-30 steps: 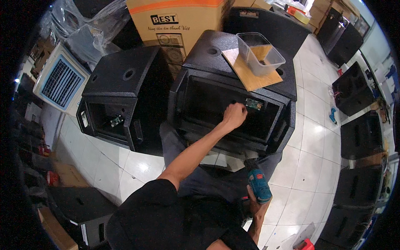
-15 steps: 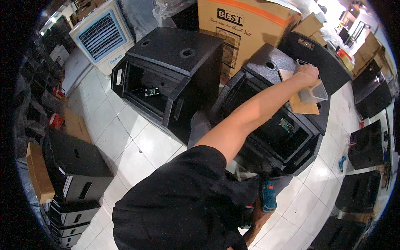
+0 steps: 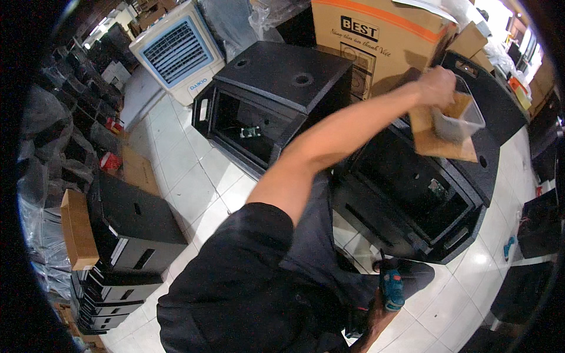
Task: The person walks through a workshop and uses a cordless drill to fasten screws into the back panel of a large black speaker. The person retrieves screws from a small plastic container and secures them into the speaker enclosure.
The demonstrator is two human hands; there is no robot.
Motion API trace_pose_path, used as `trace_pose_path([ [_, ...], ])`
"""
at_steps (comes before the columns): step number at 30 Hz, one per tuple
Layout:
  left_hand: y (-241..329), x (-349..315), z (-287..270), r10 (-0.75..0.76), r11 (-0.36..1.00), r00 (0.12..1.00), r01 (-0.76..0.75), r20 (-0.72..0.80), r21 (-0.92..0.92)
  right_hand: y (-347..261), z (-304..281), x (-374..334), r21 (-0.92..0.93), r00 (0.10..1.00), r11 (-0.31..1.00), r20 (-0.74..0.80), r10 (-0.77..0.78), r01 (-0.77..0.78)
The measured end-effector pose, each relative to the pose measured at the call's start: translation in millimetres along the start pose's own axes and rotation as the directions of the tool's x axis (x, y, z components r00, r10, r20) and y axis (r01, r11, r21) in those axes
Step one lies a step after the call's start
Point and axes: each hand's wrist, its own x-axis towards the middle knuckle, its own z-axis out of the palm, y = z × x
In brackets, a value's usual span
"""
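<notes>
1. Our right hand point(image 3: 378, 310) grasps a teal drill point(image 3: 392, 289) beside our knee point(image 3: 421, 274).
2. Before us stands an open-fronted black cabinet point(image 3: 382, 219), a circuit board point(image 3: 436, 187) inside.
3. On top, a wooden board point(image 3: 427, 139) bears a clear tub point(image 3: 465, 126); our left hand point(image 3: 436, 88) blurs at its left side, grip impossible to tell.
4. A brown carton point(image 3: 406, 52) stands behind.

A floor point(image 3: 179, 150) of pale, glossy tiles carried two open-fronted black speaker cabinets, one to the left point(image 3: 282, 73) and one to the right point(image 3: 376, 217), a white air cooler point(image 3: 176, 53) and a small teal power tool point(image 3: 509, 248). On the right cabinet's top lay a thin wooden board point(image 3: 426, 135), with a clear plastic tub point(image 3: 464, 126) resting on it.
</notes>
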Motion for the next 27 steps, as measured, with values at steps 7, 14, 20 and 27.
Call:
trace_pose_path([
  [7,-111,-105,-79,-0.184,0.983,0.982,0.184,0.042,0.010,24,27,-24,0.461,0.977,0.878,-0.089,0.193,-0.131],
  [14,-197,-204,-137,-0.467,0.861,0.883,0.466,-0.046,0.204,-28,50,-40,0.173,0.999,0.985,-0.052,0.017,-0.008],
  [20,-273,-259,-159,-0.482,0.861,0.876,0.476,-0.013,0.178,-23,96,-72,0.206,0.993,0.978,-0.106,0.056,-0.033],
  [27,-328,-299,-158,-0.416,0.899,0.909,0.415,-0.023,0.141,-58,155,-118,0.226,0.982,0.974,-0.177,0.067,-0.025],
])
